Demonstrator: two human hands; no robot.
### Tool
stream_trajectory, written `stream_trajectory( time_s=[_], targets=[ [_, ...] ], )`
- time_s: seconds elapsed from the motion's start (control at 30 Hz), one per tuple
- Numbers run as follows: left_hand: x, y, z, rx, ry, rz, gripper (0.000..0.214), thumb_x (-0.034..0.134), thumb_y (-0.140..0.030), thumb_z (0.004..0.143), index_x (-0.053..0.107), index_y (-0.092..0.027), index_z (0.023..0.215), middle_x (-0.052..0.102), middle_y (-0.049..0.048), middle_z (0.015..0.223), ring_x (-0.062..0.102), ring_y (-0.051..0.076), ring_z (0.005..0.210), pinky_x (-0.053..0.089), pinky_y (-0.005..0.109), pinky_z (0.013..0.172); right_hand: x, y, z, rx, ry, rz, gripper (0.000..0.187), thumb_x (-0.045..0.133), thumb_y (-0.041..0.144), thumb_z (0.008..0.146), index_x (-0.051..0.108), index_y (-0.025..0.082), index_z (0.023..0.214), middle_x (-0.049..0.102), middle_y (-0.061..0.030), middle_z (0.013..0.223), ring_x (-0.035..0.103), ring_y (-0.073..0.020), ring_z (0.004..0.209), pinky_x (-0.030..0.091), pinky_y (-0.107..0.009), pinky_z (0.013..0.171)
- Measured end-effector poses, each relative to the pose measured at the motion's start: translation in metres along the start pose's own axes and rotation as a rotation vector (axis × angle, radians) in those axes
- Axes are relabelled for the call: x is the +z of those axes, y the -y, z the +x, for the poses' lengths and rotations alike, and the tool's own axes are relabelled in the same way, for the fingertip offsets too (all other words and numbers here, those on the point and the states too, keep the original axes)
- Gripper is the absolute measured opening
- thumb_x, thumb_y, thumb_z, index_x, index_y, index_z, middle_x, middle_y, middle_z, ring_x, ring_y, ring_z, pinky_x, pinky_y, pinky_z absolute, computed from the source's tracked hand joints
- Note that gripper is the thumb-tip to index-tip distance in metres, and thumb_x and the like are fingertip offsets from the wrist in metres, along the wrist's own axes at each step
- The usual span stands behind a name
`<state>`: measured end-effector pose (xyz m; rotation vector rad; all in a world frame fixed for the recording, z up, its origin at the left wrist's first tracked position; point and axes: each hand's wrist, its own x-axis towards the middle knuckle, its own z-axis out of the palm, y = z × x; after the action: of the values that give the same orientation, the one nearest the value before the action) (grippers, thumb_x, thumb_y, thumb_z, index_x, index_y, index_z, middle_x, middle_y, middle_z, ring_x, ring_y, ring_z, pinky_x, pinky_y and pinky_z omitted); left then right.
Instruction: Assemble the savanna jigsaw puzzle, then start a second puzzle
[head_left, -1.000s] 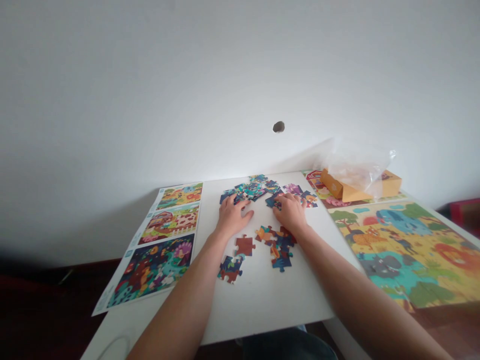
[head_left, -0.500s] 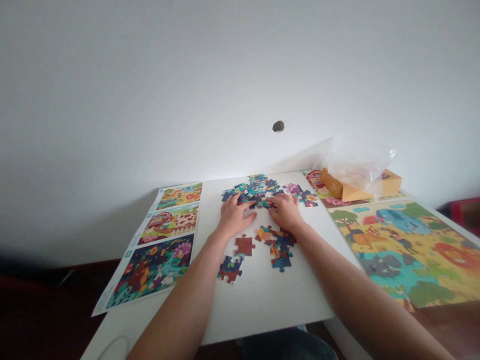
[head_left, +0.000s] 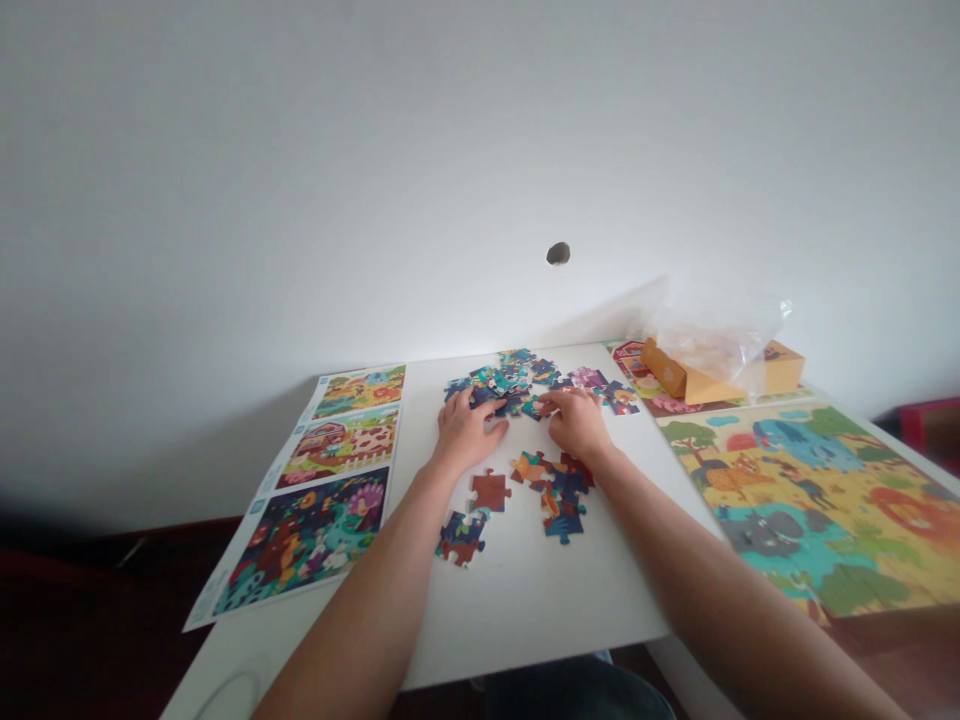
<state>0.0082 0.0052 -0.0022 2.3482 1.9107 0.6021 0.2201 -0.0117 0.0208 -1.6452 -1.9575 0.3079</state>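
Observation:
At the near edge of a heap of dark, multicoloured jigsaw pieces (head_left: pixel 506 380) rests my left hand (head_left: pixel 463 432), its fingers spread and thumb apart. To its right, my right hand (head_left: pixel 579 422) reaches a finger out to a small teal and dark puzzle piece (head_left: pixel 534 407), touching it without a visible grip. Nearer to me lie a plain brown piece (head_left: pixel 490 491), some dark pieces with brown (head_left: pixel 461 540), and a joined cluster of orange and navy pieces (head_left: pixel 562 492). Purple pieces (head_left: pixel 587 378) sit beyond my right hand.
A reference sheet (head_left: pixel 396 470) with three pictures lies on the left. On the right is an assembled savanna puzzle (head_left: pixel 840 500); behind it, a yellow box (head_left: pixel 784 370) with a clear plastic bag (head_left: pixel 720 330). The white wall (head_left: pixel 300 200) with a hole (head_left: pixel 558 254) stands behind the table.
My right hand has shifted slightly right, away from my left hand, widening the gap between them. My left hand has drawn slightly left. The nearer pieces look unchanged.

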Motion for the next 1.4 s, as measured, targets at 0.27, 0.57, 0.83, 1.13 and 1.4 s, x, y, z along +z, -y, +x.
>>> stream_trajectory(
  time_s=[0.27, 0.57, 0.83, 1.13, 1.4],
  targets=[
    [0.004, 0.004, 0.000, 0.049, 0.021, -0.033, 0.040, 0.061, -0.046, 0.087, 0.062, -0.038, 0.126, 0.040, 0.0077, 0.149, 0.034, 0.037, 0.139, 0.028, 0.061, 0.113, -0.005, 0.019, -0.016, -0.537, 0.355, 0.088, 0.035, 0.068, 0.029, 0.078, 0.074, 0.034, 0.112, 0.067, -0.0033, 0.107, 0.054, -0.0236, 0.100, 0.036, -0.040, 0.093],
    [-0.014, 0.011, -0.010, 0.122, -0.079, -0.289, 0.041, 0.060, -0.018, 0.077, 0.068, -0.026, 0.117, 0.041, 0.0073, 0.147, 0.034, 0.028, 0.142, 0.026, 0.047, 0.120, -0.008, 0.021, -0.019, -0.472, 0.366, 0.039, 0.047, 0.074, 0.037, 0.076, 0.069, 0.030, 0.122, 0.061, -0.0068, 0.105, 0.052, -0.0265, 0.105, 0.035, -0.042, 0.092],
    [-0.045, 0.019, -0.036, 0.349, 0.270, -0.234, 0.043, 0.070, -0.021, 0.066, 0.071, -0.028, 0.108, 0.028, 0.0037, 0.160, 0.017, 0.038, 0.149, 0.018, 0.057, 0.120, -0.025, 0.002, -0.014, -0.287, 0.266, -0.004, 0.032, 0.060, 0.013, 0.072, 0.073, 0.024, 0.099, 0.068, -0.0020, 0.090, 0.061, -0.0198, 0.089, 0.038, -0.034, 0.087],
    [-0.046, 0.015, -0.037, 0.364, 0.329, -0.168, 0.064, 0.073, -0.020, 0.069, 0.062, -0.036, 0.130, 0.024, 0.0032, 0.162, 0.010, 0.040, 0.151, 0.019, 0.060, 0.119, -0.017, -0.001, -0.011, -0.204, 0.318, -0.060, 0.021, 0.067, 0.023, 0.076, 0.073, 0.027, 0.095, 0.071, -0.0005, 0.086, 0.064, -0.0194, 0.084, 0.037, -0.034, 0.089],
    [-0.041, 0.003, -0.040, 0.371, 0.329, -0.174, 0.058, 0.076, -0.028, 0.072, 0.063, -0.034, 0.128, 0.026, 0.0065, 0.160, 0.011, 0.039, 0.151, 0.019, 0.060, 0.120, -0.010, 0.004, -0.009, -0.149, 0.280, -0.068, 0.019, 0.065, 0.037, 0.084, 0.072, 0.026, 0.097, 0.072, -0.0006, 0.081, 0.065, -0.0195, 0.082, 0.039, -0.033, 0.085]
  ],
)
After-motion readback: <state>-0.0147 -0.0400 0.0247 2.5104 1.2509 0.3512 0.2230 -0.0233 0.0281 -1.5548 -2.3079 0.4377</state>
